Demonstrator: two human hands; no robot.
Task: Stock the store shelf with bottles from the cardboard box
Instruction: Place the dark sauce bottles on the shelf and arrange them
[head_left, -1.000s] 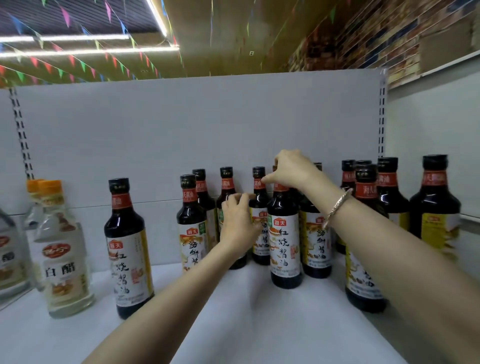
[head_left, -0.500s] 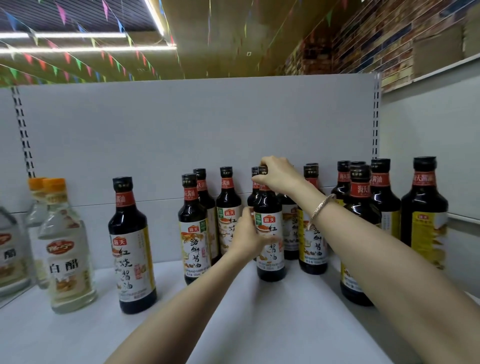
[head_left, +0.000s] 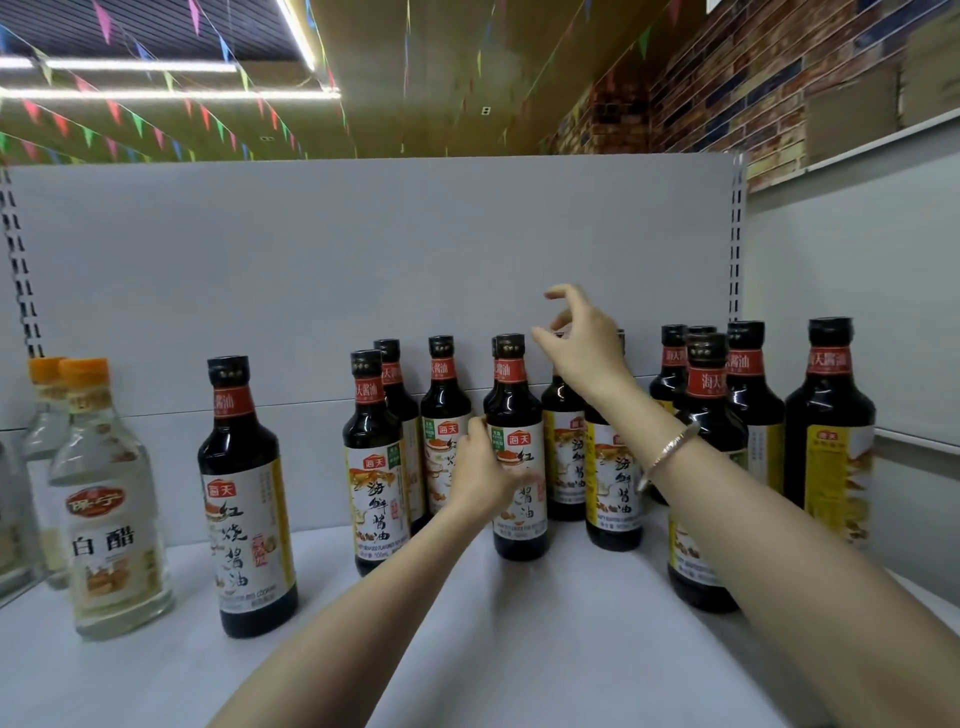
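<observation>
Two clear glass vinegar bottles (head_left: 106, 499) with orange caps stand at the left edge of the white shelf (head_left: 519, 649), one behind the other, their rounded shoulders holding pale liquid. Right of them, apart from the rest, stands a lone dark soy sauce bottle (head_left: 244, 499) with a black cap, red neck band and glossy white-and-yellow label. Toward the middle a cluster of like bottles sits near the smooth grey back panel (head_left: 363, 249). The left hand (head_left: 480, 473) grips the labelled body of the centre bottle (head_left: 517, 447), which stands upright on the shelf among that cluster. The right hand (head_left: 582, 343), a metal bangle (head_left: 667, 452) on its wrist, hovers just beside that bottle's cap, fingers loosely spread, holding nothing. Five more dark bottles crowd the shelf's right edge.
</observation>
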